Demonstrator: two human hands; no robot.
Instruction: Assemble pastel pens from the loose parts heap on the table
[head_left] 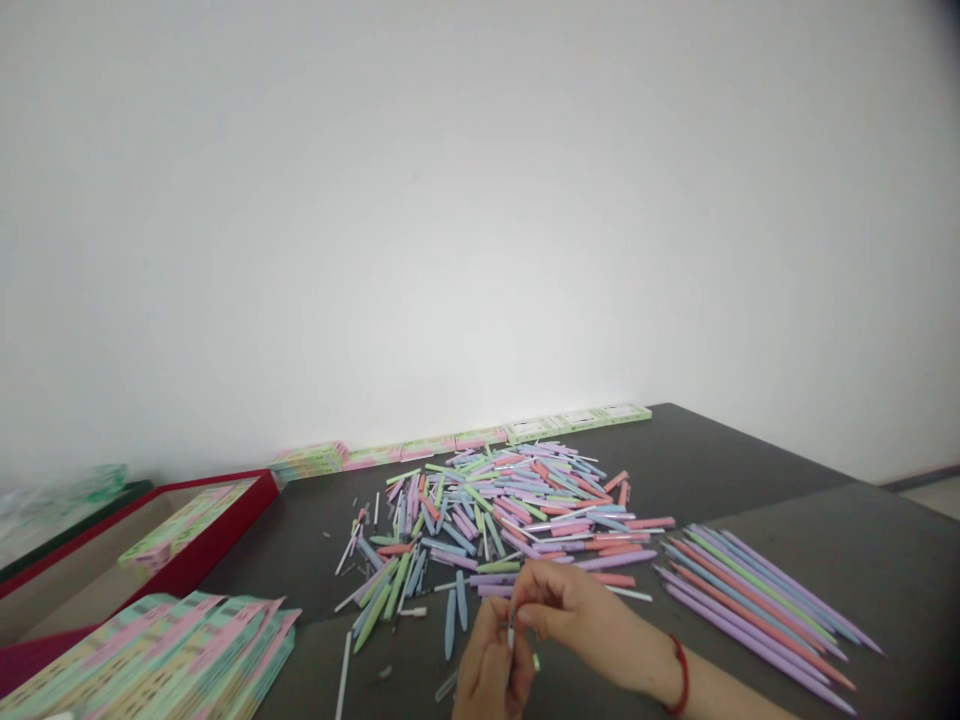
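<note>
Close together at the bottom centre, my left hand and my right hand both pinch a slim pen part, partly white and partly dark. My fingers cover most of it. A red cord circles my right wrist. Just beyond my hands lies a large heap of pen parts in purple, blue, green and coral, mixed with thin white sticks. Two blue barrels rest just left of my left hand. To the right of my right hand, several long tapered pens lie side by side in a fanned row.
Printed pastel cards or packets are stacked at the front left. Behind them stands a red open box with green-and-pink packs inside. Flat boxes line the wall along the back of the dark table. Clear plastic lies far left.
</note>
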